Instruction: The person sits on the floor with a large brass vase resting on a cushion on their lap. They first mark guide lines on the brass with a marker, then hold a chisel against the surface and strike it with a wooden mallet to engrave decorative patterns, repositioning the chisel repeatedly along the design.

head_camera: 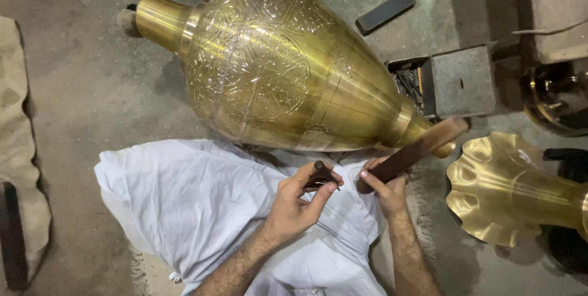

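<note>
A large engraved brass vase (278, 63) lies on its side on the floor, neck to the upper left. Just below it, over a white cloth (184, 204), my left hand (300, 201) grips a short dark chisel (323, 172) whose tip points down at the cloth. My right hand (386, 187) is closed around the handle of a dark wooden hammer (422, 147), which is raised and blurred beside the vase's narrow end.
A fluted brass piece (508, 189) lies at right. A dark metal box (453, 81) with small tools stands behind it. A flat dark bar (386, 11) lies on the concrete floor (92, 87). Beige fabric (15, 149) runs along the left edge.
</note>
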Demonstrator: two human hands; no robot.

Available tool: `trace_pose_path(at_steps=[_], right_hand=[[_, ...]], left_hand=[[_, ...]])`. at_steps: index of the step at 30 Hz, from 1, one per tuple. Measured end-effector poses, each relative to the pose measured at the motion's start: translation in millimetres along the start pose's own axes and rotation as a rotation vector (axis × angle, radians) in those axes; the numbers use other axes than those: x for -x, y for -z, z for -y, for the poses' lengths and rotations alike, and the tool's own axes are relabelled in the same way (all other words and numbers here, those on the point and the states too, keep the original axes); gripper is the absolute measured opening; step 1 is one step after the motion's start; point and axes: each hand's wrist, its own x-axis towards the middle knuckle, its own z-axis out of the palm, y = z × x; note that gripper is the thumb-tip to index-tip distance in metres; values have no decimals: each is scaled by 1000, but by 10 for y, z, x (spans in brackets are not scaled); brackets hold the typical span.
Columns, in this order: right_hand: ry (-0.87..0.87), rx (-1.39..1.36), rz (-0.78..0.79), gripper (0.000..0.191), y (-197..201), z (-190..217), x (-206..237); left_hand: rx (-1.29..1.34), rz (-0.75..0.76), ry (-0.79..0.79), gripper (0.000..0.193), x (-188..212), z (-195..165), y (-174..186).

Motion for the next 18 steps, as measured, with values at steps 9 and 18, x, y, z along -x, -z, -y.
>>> trace_pose_path(at_steps=[9,18], right_hand=[[-39,-181,18,20,121,-54,-21],[-73,-213,50,24,245,-147,9]], left_hand=[[-20,14,19,31,23,-6,-135],[-48,51,-5,28,-16,58,-365]])
